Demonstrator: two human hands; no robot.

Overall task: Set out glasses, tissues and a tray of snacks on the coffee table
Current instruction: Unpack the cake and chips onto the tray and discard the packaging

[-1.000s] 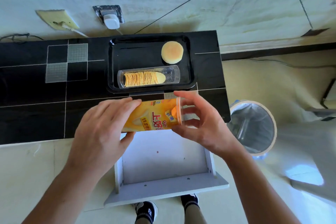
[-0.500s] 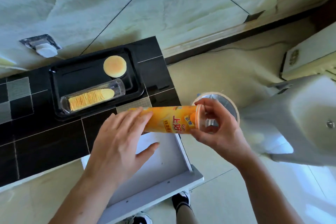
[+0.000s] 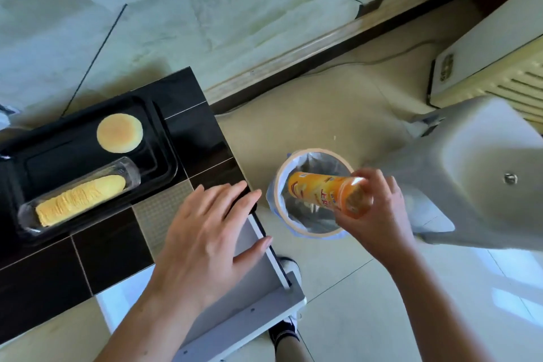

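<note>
My right hand point(image 3: 379, 214) grips a glossy orange cardboard tube point(image 3: 323, 192), tilted over the round lined bin point(image 3: 282, 211) just below it. My left hand point(image 3: 205, 241) hovers flat, fingers spread, holding nothing. Left of it, the black plastic tray point(image 3: 164, 138) carries a round bun point(image 3: 120, 133) and a clear sleeve of ridged crisps point(image 3: 79, 200) on the shiny tiled tabletop point(image 3: 38, 282).

A black tray point(image 3: 164, 138) lies on the dark tiled table point(image 3: 194, 97), holding a round bun point(image 3: 119, 133) and a clear sleeve of stacked crisps point(image 3: 79, 195), lying flat, slightly apart.
</note>
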